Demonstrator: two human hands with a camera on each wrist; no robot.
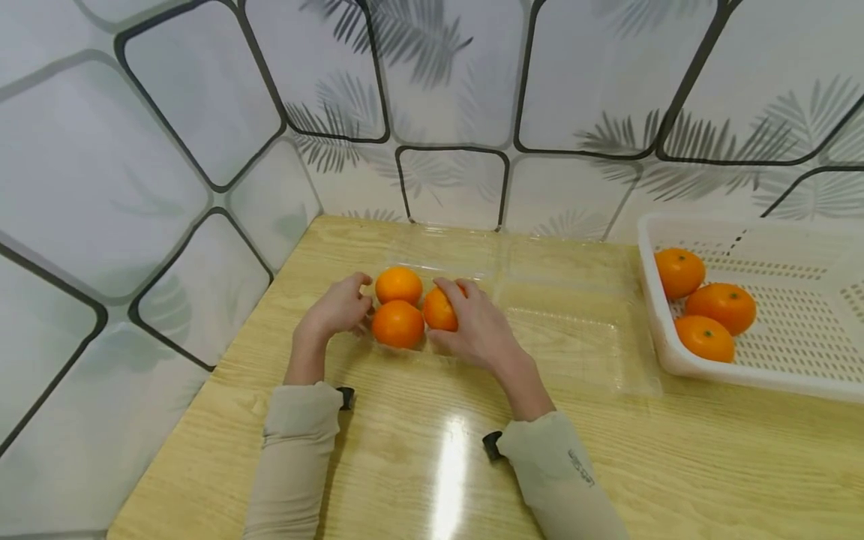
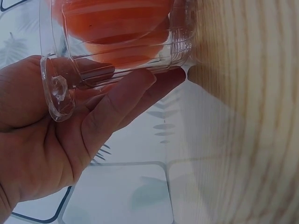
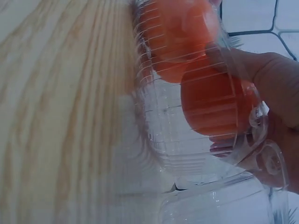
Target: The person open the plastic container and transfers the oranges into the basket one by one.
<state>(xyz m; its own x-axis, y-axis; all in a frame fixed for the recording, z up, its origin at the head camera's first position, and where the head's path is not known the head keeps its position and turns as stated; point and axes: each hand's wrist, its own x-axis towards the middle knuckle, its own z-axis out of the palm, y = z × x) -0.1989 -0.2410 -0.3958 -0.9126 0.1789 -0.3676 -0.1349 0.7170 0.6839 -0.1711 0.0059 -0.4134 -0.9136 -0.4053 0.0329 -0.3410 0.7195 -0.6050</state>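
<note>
Three mandarins sit together in a clear plastic clamshell box on the table: a rear one (image 1: 399,285), a front one (image 1: 398,325) and a right one (image 1: 439,309). My right hand (image 1: 475,322) grips the right mandarin from above, and in the right wrist view the thumb (image 3: 233,60) lies against fruit inside the box. At the box's left end my left hand (image 1: 337,304) holds the clear wall (image 2: 126,77), its fingers bent along the outside below the rim. The mandarins show orange through the plastic in both wrist views.
A second open clear box (image 1: 567,337) lies to the right of the first. Farther right stands a white perforated basket (image 1: 749,379) with three mandarins (image 1: 721,307) at its left end. Patterned walls (image 1: 452,187) border the wooden table (image 1: 405,465) behind and on the left.
</note>
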